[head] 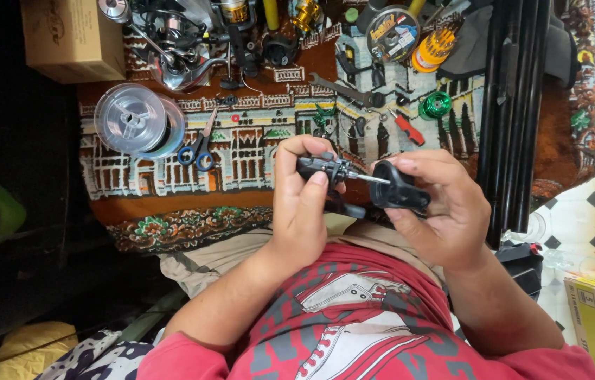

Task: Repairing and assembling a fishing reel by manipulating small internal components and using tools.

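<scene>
My left hand (302, 200) grips a dark grey fishing reel body (322, 167), thumb laid over its top. A thin metal shaft (370, 179) sticks out of it to the right. My right hand (442, 207) holds a black reel part (399, 188) by its lower edge, its opening at the shaft's tip. Both hands hover over my lap, above my red printed shirt (354, 317), at the near edge of a patterned rug (241, 158).
On the rug lie a clear line spool (136, 119), blue-handled scissors (199, 151), a wrench (343, 90), a red-handled tool (408, 128), a green spool (436, 105) and several reels (185, 56). Black rods (515, 105) stand at right, a cardboard box (72, 35) at top left.
</scene>
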